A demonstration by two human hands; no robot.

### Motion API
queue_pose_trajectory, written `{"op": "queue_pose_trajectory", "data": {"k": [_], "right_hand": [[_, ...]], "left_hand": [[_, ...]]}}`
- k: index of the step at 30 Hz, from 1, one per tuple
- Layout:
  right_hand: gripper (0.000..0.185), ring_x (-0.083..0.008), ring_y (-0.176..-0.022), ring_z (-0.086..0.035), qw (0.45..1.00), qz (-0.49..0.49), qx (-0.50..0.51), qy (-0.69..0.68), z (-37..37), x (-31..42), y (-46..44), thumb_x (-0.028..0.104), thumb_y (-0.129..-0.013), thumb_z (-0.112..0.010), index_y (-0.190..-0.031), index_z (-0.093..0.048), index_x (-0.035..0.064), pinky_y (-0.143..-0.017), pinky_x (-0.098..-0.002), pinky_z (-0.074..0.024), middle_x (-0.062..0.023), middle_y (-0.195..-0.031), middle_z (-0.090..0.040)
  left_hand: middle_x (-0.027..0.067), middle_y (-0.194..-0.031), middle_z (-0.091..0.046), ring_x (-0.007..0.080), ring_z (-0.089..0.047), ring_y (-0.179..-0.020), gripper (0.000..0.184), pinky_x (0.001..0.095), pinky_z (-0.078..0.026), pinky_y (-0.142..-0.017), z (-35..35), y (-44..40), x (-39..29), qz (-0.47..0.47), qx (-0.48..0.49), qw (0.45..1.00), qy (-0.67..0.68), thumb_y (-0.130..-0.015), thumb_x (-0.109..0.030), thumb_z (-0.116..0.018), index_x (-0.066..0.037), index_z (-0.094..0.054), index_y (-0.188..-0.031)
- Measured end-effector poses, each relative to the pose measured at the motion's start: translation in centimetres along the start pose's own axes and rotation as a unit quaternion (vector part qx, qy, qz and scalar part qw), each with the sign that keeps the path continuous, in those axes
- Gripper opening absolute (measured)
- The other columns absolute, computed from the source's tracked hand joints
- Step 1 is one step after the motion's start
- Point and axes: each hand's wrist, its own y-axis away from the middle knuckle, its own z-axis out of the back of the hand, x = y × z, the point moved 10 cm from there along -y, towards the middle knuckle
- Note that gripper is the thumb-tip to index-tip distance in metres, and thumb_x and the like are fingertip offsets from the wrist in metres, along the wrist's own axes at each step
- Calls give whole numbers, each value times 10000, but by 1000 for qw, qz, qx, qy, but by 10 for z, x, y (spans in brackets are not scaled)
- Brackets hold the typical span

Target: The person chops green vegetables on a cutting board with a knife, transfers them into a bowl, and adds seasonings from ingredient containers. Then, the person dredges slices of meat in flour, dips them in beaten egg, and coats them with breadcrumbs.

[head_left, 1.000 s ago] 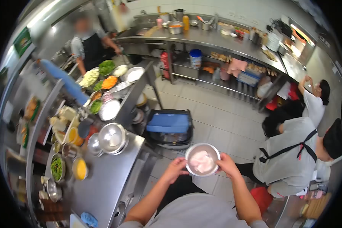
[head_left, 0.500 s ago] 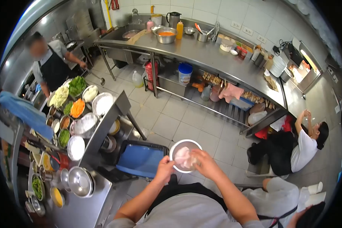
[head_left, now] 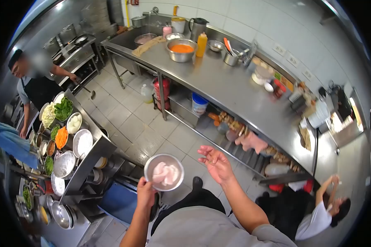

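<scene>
- Actually, the left hand (head_left: 145, 192) grasps the metal bowl (head_left: 165, 158) by its rim, near 8 o'clock; the fingers under the bowl are hidden, so I cannot tell how they bend.
- Inside the bowl lies pale meat (head_left: 166, 173); its pieces overlap, and the lowest part is covered.
- The right hand (head_left: 216, 164), at 3 o'clock from the bowl and apart from it, has released fingers, half spread and loosely bent.
- At 8 o'clock, a blue bin (head_left: 117, 201) is partly hidden by the left arm (head_left: 135, 226).
- At 4 o'clock sits a person in white (head_left: 315, 226), whose dark legs (head_left: 284, 210) are hard to make out.
- At 10 o'clock, a person in black (head_left: 39, 88) with a ladle (head_left: 92, 94) is half hidden behind bowls of food (head_left: 83, 143).
- A long metal counter (head_left: 231, 82) runs from 11 to 3 o'clock, carrying at 12 a pot of orange food (head_left: 181, 58) beside a yellow bottle (head_left: 201, 44).
- The floor (head_left: 123, 113) has grey tiles; the wall (head_left: 255, 24), white ones.
</scene>
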Motion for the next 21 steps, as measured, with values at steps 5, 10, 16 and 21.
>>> {"op": "queue_pose_trajectory", "data": {"k": [5, 10, 16, 21], "right_hand": [[400, -328, -1338, -393, 982, -126, 63, -129, 8, 16, -98, 372, -921, -492, -1165, -633, 88, -1087, -480, -322, -136, -1430, -462], [553, -358, -1368, -353, 953, -202, 64, -214, 22, 1, -158, 425, -939, -445, -1359, -523, 74, -1121, -508, -288, -141, -1444, -454], [480, -347, -1321, -418, 933, -251, 71, -249, 49, -43, -215, 346, -931, -518, -1338, -543, 92, -1075, -504, -352, -141, -1407, -495], [681, -295, -1213, -544, 756, -370, 149, 519, 141, -141, -294, 105, -798, -725, -1420, -455, 156, -1003, -410, -448, -174, -1412, -486]], "left_hand": [[44, -890, -626, 156, -636, -733, 128, 302, -549, -552, -12, -6, -61, -86, -145, 985, 31, -824, -10, -560, -103, -523, -905], [55, -824, -621, 124, -605, -613, 120, 252, -527, -485, -25, 6, -89, -149, -203, 964, 85, -841, 1, -528, -94, -498, -909], [51, -742, -595, 73, -492, -476, 94, 211, -439, -412, -30, 3, -113, -185, -263, 938, 127, -838, 4, -512, -75, -482, -878], [7, -703, -556, 37, -464, -479, 113, 173, -398, -410, -36, -43, -156, -189, -266, 938, 121, -838, 15, -485, -87, -488, -887]]}}
